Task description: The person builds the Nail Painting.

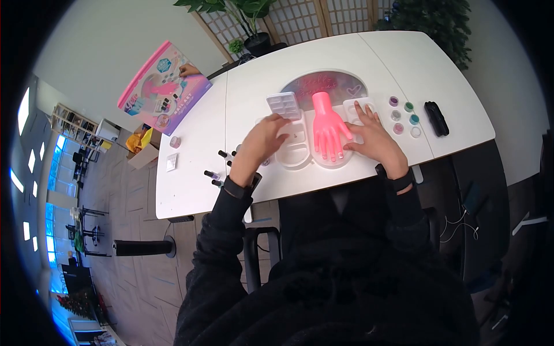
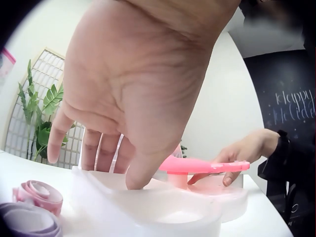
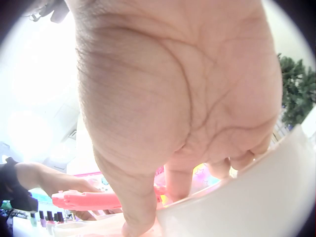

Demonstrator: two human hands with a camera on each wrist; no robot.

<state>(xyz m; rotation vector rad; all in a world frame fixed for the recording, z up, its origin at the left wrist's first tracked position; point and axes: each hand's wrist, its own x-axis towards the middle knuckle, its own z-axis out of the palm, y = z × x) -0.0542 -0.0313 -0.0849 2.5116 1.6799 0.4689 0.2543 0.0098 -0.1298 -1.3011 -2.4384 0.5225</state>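
Note:
A pink model hand (image 1: 329, 128) lies palm down, fingers toward the person, on a white base with compartments (image 1: 292, 157) in front of a grey arched panel (image 1: 340, 85). The left hand (image 1: 262, 141) is over the base's left side, fingers extended near a small lidded palette (image 1: 284, 105); in the left wrist view its thumb (image 2: 140, 173) reaches down to the white tray. The right hand (image 1: 375, 138) spreads its fingers over the right side of the base, thumb beside the model hand's fingers. In the right wrist view its fingers touch the white rim (image 3: 237, 202).
Several small jars (image 1: 396, 115) and a black case (image 1: 436, 119) sit at the right. Nail polish bottles (image 1: 212, 175) stand left of the left forearm. Farther left are a roll (image 1: 175, 142), a small white packet (image 1: 172, 162) and a colourful box (image 1: 164, 87).

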